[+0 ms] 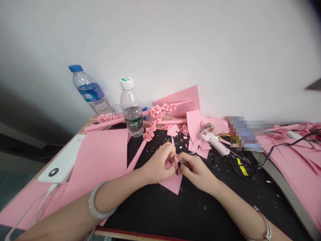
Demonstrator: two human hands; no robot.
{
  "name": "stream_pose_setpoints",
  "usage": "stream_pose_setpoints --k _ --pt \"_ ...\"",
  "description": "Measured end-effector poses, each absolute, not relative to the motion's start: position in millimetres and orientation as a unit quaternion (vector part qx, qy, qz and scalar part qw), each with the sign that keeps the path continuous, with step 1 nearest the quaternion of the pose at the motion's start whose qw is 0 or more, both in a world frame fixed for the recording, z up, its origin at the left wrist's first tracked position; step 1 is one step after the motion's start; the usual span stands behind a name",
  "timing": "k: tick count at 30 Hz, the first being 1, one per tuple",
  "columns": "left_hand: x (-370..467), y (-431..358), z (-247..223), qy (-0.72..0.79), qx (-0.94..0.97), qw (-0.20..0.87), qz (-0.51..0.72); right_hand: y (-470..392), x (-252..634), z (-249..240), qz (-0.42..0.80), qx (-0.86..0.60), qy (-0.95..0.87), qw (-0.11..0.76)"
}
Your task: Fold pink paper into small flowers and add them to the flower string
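Note:
Between the fingertips of both hands is a small folded piece of pink paper [176, 162], partly covered by the fingers. My left hand [162, 164], with a pale bangle on its wrist, is closed in a pinch at the piece's left side. From the right, my right hand [197, 170] pinches it between thumb and fingers. Under the hands a flat pink sheet [173, 185] lies on the black mat [155, 211]. Just beyond them are pink paper flowers [148, 134] on a rolled paper stem [136, 156].
A white glue gun [214, 142] lies right of the hands, its cable near a yellow tag [242, 166]. Two bottles stand behind: a green-labelled one [132, 113] and a blue-capped one [90, 90]. A white power bank [62, 159] rests at left on large pink sheets [105, 150].

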State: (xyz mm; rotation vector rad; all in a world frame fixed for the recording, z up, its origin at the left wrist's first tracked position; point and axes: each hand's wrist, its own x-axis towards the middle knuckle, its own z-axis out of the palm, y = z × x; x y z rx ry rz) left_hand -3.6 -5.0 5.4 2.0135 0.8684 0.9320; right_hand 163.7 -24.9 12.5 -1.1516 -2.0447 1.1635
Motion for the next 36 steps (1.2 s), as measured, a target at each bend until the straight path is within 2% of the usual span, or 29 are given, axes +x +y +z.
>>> stream_pose_setpoints --k 23,36 --pt "-4.3 -5.4 9.1 0.336 0.799 0.339 0.365 -25.4 161.9 13.4 0.444 -0.434 -0.731 0.283" --pt "-6.9 -4.1 9.4 0.35 0.817 0.347 0.3 -25.4 164.4 11.6 0.345 -0.458 -0.769 0.284"
